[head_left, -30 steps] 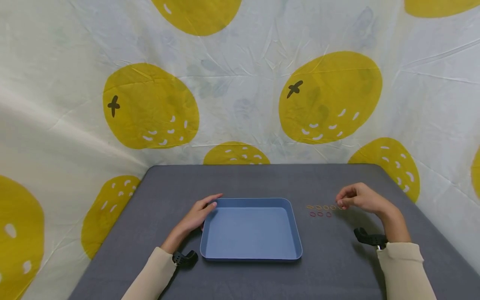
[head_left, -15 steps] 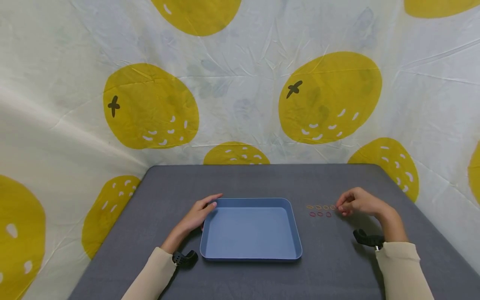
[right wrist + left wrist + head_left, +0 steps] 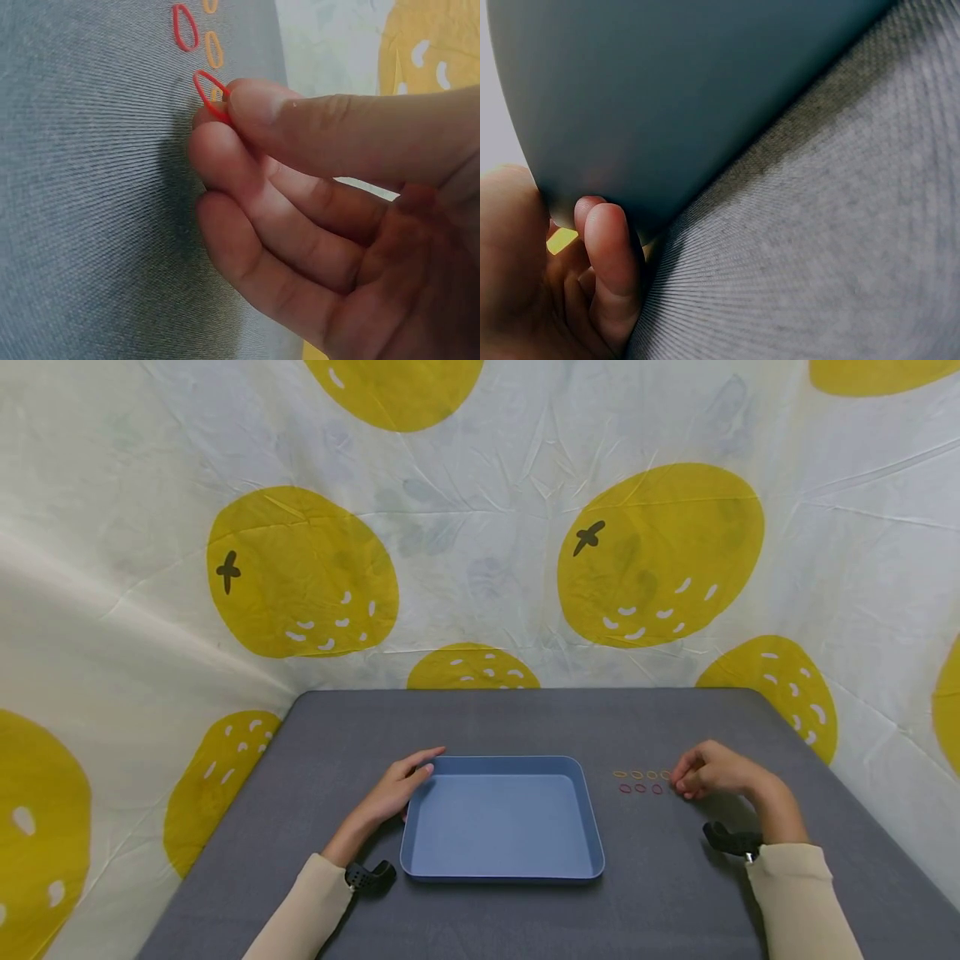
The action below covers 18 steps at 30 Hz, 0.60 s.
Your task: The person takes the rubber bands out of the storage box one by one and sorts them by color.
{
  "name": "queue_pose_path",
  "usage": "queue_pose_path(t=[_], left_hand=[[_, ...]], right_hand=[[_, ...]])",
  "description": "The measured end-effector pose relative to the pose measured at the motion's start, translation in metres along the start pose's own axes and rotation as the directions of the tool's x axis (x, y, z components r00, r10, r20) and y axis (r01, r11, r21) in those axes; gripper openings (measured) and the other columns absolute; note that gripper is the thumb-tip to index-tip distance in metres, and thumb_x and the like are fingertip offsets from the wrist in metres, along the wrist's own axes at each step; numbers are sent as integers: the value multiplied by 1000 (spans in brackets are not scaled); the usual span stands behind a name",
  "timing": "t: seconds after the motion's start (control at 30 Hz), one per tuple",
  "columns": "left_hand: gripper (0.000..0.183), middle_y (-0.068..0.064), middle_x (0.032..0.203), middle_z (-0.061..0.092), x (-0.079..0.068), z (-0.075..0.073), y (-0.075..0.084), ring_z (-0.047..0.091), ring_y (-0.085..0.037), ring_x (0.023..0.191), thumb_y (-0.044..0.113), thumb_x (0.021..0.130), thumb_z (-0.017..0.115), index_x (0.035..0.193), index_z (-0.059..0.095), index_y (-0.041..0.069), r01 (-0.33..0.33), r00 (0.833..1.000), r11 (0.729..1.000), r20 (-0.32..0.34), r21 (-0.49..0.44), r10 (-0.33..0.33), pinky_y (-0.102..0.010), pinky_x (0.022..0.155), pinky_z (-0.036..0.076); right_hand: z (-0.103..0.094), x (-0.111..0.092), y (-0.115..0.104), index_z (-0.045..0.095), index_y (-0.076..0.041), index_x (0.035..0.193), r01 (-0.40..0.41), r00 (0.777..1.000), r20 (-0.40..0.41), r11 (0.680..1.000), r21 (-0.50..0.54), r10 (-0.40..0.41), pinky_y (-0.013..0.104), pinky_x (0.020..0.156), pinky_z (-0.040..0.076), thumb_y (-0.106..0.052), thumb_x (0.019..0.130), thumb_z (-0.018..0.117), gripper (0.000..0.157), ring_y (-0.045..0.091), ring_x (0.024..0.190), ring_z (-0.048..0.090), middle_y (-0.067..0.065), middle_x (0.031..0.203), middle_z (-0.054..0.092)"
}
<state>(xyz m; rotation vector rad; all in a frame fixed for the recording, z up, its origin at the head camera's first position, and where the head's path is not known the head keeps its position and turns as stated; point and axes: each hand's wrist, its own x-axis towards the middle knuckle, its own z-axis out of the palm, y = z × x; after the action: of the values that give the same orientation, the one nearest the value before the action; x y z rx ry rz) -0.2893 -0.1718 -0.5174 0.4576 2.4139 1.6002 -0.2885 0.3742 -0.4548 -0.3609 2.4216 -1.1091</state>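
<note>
A blue rectangular tray (image 3: 502,831) lies on the table. My left hand (image 3: 392,790) holds its far left corner, thumb over the rim; in the left wrist view, fingers (image 3: 607,244) press the tray's outer wall (image 3: 652,97). Right of the tray, my right hand (image 3: 716,770) is low over the table. Between thumb and fingertips it pinches a red rubber band (image 3: 200,91), clearest in the right wrist view. Beside these fingertips lie a row of orange-yellow rubber bands (image 3: 637,774) and a nearer row of red rubber bands (image 3: 640,788). Fingers partly hide one orange band (image 3: 214,95).
A dark grey cloth covers the table (image 3: 510,918). Behind and around it hangs a pale curtain (image 3: 480,560) printed with large yellow fruit. Each wrist carries a black camera mount (image 3: 371,878).
My right hand has shifted slightly left and nearer, toward the end of the red row, with fingertips lower. The left hand and tray have stayed put.
</note>
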Motion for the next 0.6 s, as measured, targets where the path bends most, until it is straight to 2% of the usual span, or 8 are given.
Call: queue_pose_path(t=[0.23, 0.43, 0.6], left_hand=[[41, -9, 137, 54, 0, 1, 1, 41, -23, 32, 31, 103, 44, 144, 46, 28, 18, 1000, 1000, -8, -7, -18, -41, 33, 43], [41, -15, 137, 53, -9, 3, 23, 41, -26, 33, 22, 104, 44, 145, 45, 17, 9, 1000, 1000, -3, -20, -9, -40, 33, 42], [40, -12, 138, 53, -12, 2, 30, 43, -28, 34, 22, 104, 44, 144, 46, 19, 7, 1000, 1000, -4, -23, -7, -40, 34, 43]], right_hand=[[4, 1, -1, 68, 9, 93, -27, 1000, -16, 999, -25, 26, 35, 64, 57, 0, 85, 64, 13, 18, 71, 64, 12, 83, 68], [5, 2, -3, 68, 9, 93, -14, 1000, -20, 999, -41, 13, 34, 63, 57, 0, 85, 65, 13, 17, 70, 63, 13, 83, 68], [5, 3, -2, 69, 7, 92, -13, 1000, -29, 997, -72, 11, 33, 62, 55, -2, 85, 66, 12, 16, 70, 62, 13, 82, 68]])
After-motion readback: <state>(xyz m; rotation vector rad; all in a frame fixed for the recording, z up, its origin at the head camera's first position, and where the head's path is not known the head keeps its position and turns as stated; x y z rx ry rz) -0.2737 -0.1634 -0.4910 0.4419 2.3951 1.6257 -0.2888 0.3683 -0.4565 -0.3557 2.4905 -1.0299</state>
